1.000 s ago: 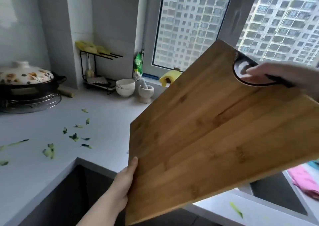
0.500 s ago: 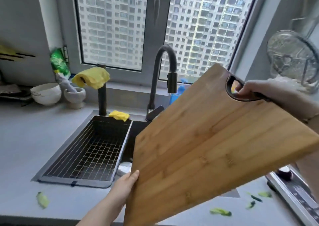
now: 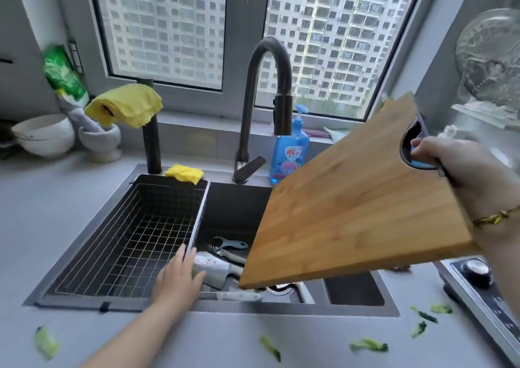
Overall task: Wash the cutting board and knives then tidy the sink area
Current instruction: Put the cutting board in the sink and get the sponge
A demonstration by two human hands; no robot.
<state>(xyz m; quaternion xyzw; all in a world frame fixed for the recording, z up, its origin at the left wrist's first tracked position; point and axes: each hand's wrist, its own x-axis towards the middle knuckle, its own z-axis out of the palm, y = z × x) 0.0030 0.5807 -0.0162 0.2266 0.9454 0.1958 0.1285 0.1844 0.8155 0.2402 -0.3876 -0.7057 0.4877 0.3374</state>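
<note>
My right hand (image 3: 461, 176) grips the bamboo cutting board (image 3: 346, 204) by its cut-out handle and holds it tilted over the right side of the dark sink (image 3: 233, 210). In the basin lie a cleaver (image 3: 213, 269), a white-handled knife (image 3: 233, 296) and a peeler (image 3: 229, 245), partly hidden by the board. My left hand (image 3: 180, 279) reaches down over the sink's front edge, fingers straight, over the cleaver's blade beside the wire basket (image 3: 132, 244). It holds nothing.
A black faucet (image 3: 270, 108) arches over the sink, with blue dish soap (image 3: 289, 151) behind it. A yellow sponge (image 3: 184, 173) lies on the basket's far rim. Yellow cloth (image 3: 126, 106), bowl (image 3: 42, 134) and mortar (image 3: 100, 139) stand at left. Green scraps (image 3: 368, 345) litter the counter; a stove (image 3: 484, 291) is at right.
My view swung right from the counter to the sink. My left hand let go of the board's lower corner and dropped toward the knives; my right hand alone carries the board rightward.
</note>
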